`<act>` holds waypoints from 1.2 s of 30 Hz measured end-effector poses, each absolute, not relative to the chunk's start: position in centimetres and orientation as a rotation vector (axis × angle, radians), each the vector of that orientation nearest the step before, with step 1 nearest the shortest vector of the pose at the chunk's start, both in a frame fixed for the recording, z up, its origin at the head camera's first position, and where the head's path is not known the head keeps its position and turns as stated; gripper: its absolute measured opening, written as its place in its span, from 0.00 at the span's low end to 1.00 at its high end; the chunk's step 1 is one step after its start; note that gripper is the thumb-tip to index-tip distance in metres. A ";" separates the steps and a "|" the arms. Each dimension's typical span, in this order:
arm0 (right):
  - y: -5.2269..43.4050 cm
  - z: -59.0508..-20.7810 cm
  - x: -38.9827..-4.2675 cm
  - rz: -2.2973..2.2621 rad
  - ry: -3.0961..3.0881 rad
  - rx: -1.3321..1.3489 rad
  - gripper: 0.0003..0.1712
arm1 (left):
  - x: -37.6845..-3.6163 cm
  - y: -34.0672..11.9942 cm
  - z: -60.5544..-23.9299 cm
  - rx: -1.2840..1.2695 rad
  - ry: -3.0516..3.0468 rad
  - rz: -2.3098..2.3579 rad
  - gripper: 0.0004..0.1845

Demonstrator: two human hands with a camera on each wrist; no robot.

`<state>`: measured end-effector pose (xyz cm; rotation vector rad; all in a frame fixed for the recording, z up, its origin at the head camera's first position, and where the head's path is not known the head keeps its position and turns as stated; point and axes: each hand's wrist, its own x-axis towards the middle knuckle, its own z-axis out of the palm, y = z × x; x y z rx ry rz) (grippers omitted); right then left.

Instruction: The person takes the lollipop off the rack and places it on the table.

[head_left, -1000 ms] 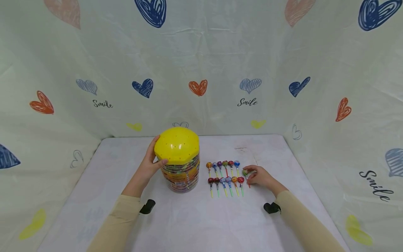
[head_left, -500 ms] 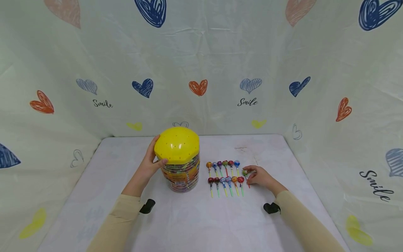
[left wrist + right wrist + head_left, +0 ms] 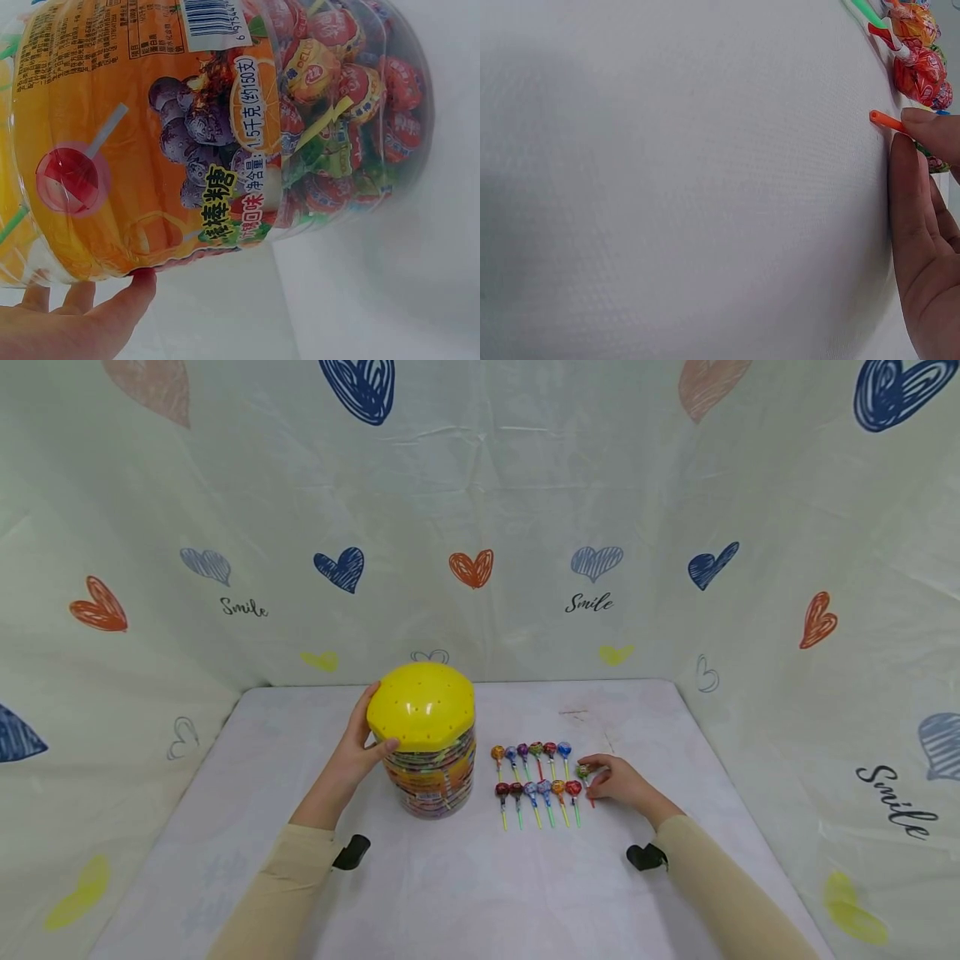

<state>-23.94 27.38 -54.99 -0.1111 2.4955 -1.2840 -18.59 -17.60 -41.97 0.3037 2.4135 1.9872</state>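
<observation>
My left hand (image 3: 354, 758) grips a large clear plastic jar (image 3: 429, 783) of lollipops near its yellow lid (image 3: 422, 706), thumb at the front and fingers at the left side. In the left wrist view, the jar's orange label (image 3: 142, 172) and wrapped candies behind clear plastic show. To the right, my right hand (image 3: 624, 782) pinches a green-wrapped lollipop (image 3: 582, 772) by its orange-red stick (image 3: 886, 120), close over the table. This lollipop is beside the right end of two neat rows; an upper row (image 3: 536, 749) and a lower row (image 3: 531, 790) of several lollipops each.
A pale cloth covers the table (image 3: 480, 893). Behind it and at both sides hang light curtains (image 3: 525, 485) printed with hearts and "Smile". Black wrist devices sit at the left cuff (image 3: 351, 852) and the right cuff (image 3: 647, 857).
The pinched lollipop and my right fingers have shifted very slightly left, towards the rows. My left hand and the jar stay in place.
</observation>
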 end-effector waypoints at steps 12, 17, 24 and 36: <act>27.4 -55.0 -23.8 -1.303 2.498 -0.071 0.32 | -18.6 -17.7 -42.0 0.304 2.402 2.000 0.45; 27.4 -55.2 -23.9 -1.304 2.500 -0.067 0.33 | -18.6 -17.6 -42.1 0.317 2.409 1.999 0.45; 27.3 -55.2 -24.0 -1.296 2.505 -0.073 0.33 | -18.7 -17.7 -42.2 0.316 2.414 1.998 0.45; 27.3 -55.3 -24.0 -1.300 2.514 -0.078 0.33 | -18.7 -17.7 -42.3 0.306 2.417 1.994 0.45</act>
